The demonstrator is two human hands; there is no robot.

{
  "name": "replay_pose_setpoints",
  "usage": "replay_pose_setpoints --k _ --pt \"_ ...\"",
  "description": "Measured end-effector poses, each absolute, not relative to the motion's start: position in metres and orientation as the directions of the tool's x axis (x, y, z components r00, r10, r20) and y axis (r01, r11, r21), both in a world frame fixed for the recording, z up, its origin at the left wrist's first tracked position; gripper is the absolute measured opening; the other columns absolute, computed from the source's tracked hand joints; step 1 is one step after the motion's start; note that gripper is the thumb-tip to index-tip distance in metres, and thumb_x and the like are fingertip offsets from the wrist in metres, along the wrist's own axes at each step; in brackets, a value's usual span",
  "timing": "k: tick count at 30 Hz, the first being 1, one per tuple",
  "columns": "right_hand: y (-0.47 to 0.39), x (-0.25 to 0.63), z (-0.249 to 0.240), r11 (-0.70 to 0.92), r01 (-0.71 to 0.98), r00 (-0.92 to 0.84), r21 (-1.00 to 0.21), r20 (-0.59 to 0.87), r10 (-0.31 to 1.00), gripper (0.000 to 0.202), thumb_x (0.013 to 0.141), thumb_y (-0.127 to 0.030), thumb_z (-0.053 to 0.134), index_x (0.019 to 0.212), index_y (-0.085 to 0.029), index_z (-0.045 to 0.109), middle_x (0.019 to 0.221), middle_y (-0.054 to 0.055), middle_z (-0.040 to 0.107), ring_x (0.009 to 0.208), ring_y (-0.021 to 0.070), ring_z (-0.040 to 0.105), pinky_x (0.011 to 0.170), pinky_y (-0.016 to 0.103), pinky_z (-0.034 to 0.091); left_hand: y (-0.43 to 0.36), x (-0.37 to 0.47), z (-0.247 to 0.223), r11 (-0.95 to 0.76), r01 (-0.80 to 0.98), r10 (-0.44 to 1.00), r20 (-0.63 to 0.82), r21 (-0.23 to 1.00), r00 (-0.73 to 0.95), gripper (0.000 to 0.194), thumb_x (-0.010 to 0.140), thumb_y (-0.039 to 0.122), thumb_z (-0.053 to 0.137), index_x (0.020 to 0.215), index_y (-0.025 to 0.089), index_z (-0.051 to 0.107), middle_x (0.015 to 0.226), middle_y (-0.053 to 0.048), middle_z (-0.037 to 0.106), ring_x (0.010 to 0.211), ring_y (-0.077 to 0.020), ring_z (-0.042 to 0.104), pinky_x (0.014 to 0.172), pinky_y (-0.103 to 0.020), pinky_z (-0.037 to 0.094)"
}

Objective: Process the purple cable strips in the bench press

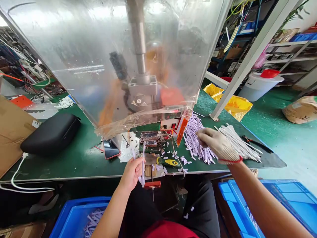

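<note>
Just in front of the metal block (150, 137), in the head view, the bare left hand (131, 172) has its grip closed on lilac strips (143, 165), with the tip of one reaching up to the block's near edge; to the right of the block, the gloved right hand (213, 142) is over a lilac pile (195, 138), its grip pinched on what looks like a single strip.

The strips could catch or bend at the block if the left grip tilts them; the scraper (170, 162), lying close before the block, could be knocked by the left wrist and slide off the tabletop (94, 168); cut scraps around the block could foul it; fingers straying under the press column (141, 49) above it could be pinched if it came down.

Counted: two hands; one block; one scraper; one phone (110, 149) left of the block; one black case (51, 132) farther left; two strip piles right of it, lilac and white (237, 142); one pair of pliers (257, 143) beyond them; at least two strips in the left grip, exact number unclear; the piled strips are too many to count.
</note>
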State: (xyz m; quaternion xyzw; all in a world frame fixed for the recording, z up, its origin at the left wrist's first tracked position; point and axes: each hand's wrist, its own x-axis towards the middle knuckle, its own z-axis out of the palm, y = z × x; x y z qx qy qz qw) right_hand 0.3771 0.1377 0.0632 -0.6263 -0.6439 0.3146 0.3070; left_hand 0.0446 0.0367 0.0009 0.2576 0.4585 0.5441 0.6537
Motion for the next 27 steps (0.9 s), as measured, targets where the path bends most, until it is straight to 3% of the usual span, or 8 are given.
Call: replay_pose_setpoints --k 1,3,6,15,20,27 --pt "0.121 0.364 0.064 -0.042 0.477 -0.130 -0.878 -0.118 0.984 0.028 0.086 -0.047 0.056 0.086 -0.020 0.061 0.064 0.001 0.064 0.051 0.0144 0.059 0.048 0.024 0.045 0.031 0.040 0.003 0.264 -0.519 0.948 -0.319 0.813 -0.017 0.034 0.073 0.041 0.080 0.067 0.014 0.060 0.043 0.013 0.029 0.037 -0.0015 0.018 0.038 -0.016 0.015" --pt "0.094 0.331 0.059 -0.207 0.254 -0.338 -0.945 -0.288 0.896 0.030 0.084 -0.050 0.059 0.081 -0.020 0.056 0.060 -0.001 0.061 0.042 0.0110 0.052 0.040 0.021 0.041 0.022 0.033 0.006 0.240 -0.571 0.947 -0.320 0.785 -0.041 0.035 0.073 0.041 0.081 0.066 0.014 0.060 0.044 0.012 0.030 0.037 -0.0011 0.017 0.037 -0.016 0.015" --pt "0.075 0.273 0.042 -0.324 0.133 -0.453 -0.937 -0.348 0.821 0.030 0.085 -0.050 0.058 0.078 -0.020 0.054 0.055 -0.004 0.057 0.035 0.0082 0.045 0.033 0.019 0.035 0.013 0.030 0.007 0.207 -0.583 0.947 -0.311 0.785 -0.082 0.039 0.072 0.039 0.083 0.060 0.015 0.055 0.045 0.011 0.031 0.038 -0.0013 0.019 0.037 -0.015 0.016" --pt "0.086 0.198 -0.010 -0.346 0.087 -0.257 -0.934 -0.357 0.898 0.027 0.083 -0.043 0.057 0.070 -0.022 0.048 0.045 -0.005 0.055 0.030 0.0117 0.049 0.028 0.021 0.037 -0.006 0.018 -0.008 0.159 -0.517 0.920 -0.316 0.841 -0.232 0.043 0.073 0.042 0.080 0.055 0.016 0.051 0.048 0.006 0.041 0.042 -0.0036 0.032 0.040 -0.016 0.023" --pt "0.090 0.194 -0.013 -0.383 0.025 -0.258 -0.924 -0.376 0.890 0.028 0.081 -0.044 0.058 0.067 -0.022 0.049 0.044 -0.005 0.054 0.030 0.0118 0.049 0.027 0.021 0.038 -0.012 0.016 -0.012 0.177 -0.481 0.928 -0.309 0.859 -0.210 0.046 0.077 0.046 0.075 0.053 0.016 0.049 0.047 0.005 0.045 0.042 -0.0046 0.038 0.042 -0.018 0.027" --pt "0.095 0.193 -0.017 -0.412 -0.021 -0.266 -0.911 -0.392 0.880 0.028 0.080 -0.044 0.060 0.067 -0.021 0.051 0.045 -0.004 0.055 0.031 0.0112 0.049 0.029 0.022 0.039 -0.014 0.019 -0.014 0.225 -0.463 0.924 -0.339 0.857 -0.179 0.041 0.074 0.048 0.077 0.062 0.016 0.054 0.044 0.007 0.047 0.034 -0.0034 0.036 0.037 -0.017 0.020"
